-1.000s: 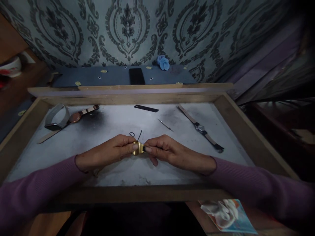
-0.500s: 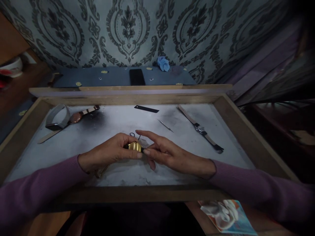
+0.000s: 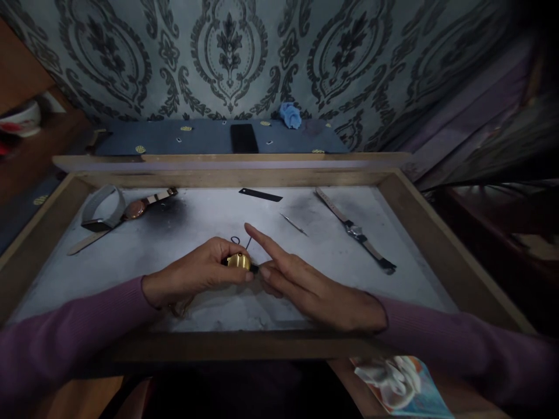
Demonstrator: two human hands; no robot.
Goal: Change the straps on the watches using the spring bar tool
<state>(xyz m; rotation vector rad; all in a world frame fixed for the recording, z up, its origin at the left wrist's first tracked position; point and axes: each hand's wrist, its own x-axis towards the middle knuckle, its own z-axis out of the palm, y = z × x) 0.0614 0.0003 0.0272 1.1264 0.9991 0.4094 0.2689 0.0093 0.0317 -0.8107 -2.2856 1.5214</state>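
Left grip (image 3: pixel 196 269) is pinching a rounded gold metal watch case (image 3: pixel 239 261) at its three o'clock; right grip (image 3: pixel 308 291) is pointing alongside, hold unclear!

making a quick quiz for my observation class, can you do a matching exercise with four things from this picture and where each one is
Things
1. gold piece
2. phone
3. black strip
4. packet

Places
A. lying flat inside the wooden tray, towards its far wall
B. on the near side of the tray, to the right
C. held in the left hand
D. on the blue surface beyond the tray

Right pairs: 1-C, 2-D, 3-A, 4-B
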